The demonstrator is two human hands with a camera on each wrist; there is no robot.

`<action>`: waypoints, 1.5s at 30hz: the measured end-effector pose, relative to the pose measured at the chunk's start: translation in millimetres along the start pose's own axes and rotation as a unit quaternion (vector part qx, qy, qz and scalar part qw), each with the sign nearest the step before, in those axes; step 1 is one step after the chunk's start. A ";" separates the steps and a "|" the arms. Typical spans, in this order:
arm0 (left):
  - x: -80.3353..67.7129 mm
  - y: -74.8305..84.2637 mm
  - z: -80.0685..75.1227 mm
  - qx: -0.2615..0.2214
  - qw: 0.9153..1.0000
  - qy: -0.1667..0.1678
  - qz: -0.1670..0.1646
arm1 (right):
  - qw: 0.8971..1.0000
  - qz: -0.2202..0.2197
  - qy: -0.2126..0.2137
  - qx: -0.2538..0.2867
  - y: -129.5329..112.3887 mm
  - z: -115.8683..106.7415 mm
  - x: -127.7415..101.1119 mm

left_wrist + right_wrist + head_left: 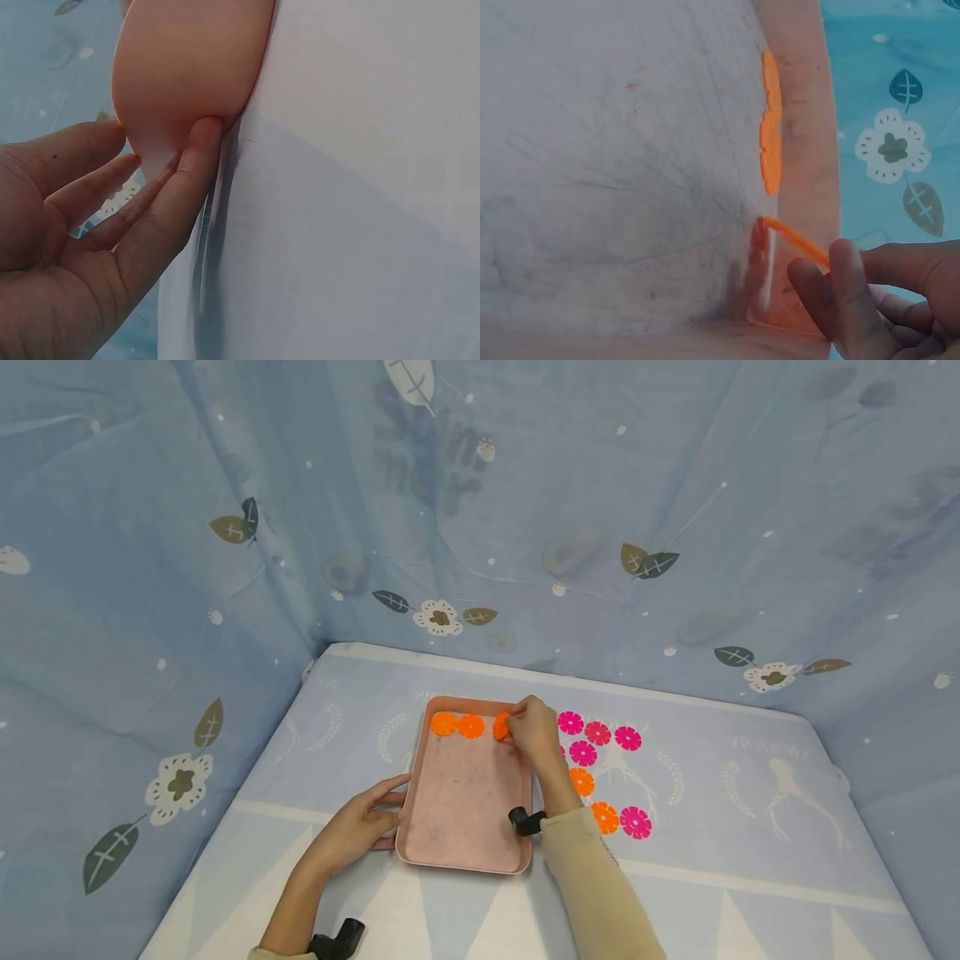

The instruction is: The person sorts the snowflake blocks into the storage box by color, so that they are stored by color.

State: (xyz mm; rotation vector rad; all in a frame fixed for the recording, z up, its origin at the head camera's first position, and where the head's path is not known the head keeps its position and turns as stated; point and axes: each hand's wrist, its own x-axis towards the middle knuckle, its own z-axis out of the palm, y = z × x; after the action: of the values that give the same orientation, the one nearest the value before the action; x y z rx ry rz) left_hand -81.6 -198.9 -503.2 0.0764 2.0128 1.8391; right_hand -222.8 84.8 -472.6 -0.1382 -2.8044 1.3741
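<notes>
In the head view, a pink rectangular tray lies on the table. Two orange slotted flower-shaped discs lie side by side along its far wall. My right hand is over the tray's far right corner, where thumb and fingers pinch another orange slotted disc. That disc is tilted, its lower edge at the tray floor beside the wall. At the tray's left side, my left hand touches the outer wall and rim with fairly straight, spread fingers.
Right of the tray lie several loose slotted discs, such as a pink one and an orange one; my right forearm partly hides this group. A patterned cloth covers the table, and blue fabric hangs behind it.
</notes>
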 end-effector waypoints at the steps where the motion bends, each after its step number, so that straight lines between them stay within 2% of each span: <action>1: 0.0 0.2 0.1 0.001 1.000 0.000 0.000 | 1.000 -0.002 -0.001 -0.005 -0.8 -1.3 -1.1; 7: -0.6 1.7 0.9 0.005 1.000 0.002 -0.004 | 1.000 -0.016 -0.006 -0.004 -4.4 -16.8 -4.7; 12: -0.6 2.3 1.7 0.006 1.000 0.005 -0.007 | 0.998 -0.024 -0.023 0.058 -6.5 -40.0 -8.6; 17: -0.7 2.1 2.3 0.007 1.000 0.006 -0.007 | 0.995 -0.026 -0.038 0.094 -3.0 -62.3 -14.7; 25: -1.5 3.1 2.6 0.007 1.000 0.006 -0.007 | 0.994 -0.039 -0.049 0.094 15.5 -89.8 -24.8; 35: -2.9 4.6 3.0 0.005 1.000 0.005 -0.008 | 0.990 -0.030 -0.085 0.105 46.0 -119.4 -43.8; 45: -2.1 3.6 3.6 0.002 1.000 0.008 -0.005 | 0.991 -0.032 -0.104 0.082 75.3 -140.1 -65.9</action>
State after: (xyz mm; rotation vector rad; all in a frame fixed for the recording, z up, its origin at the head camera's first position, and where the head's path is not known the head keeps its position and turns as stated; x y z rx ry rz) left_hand -79.3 -195.8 -499.3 0.0535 2.0242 1.8346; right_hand -144.4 235.4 -444.5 0.1029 -2.8097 1.6861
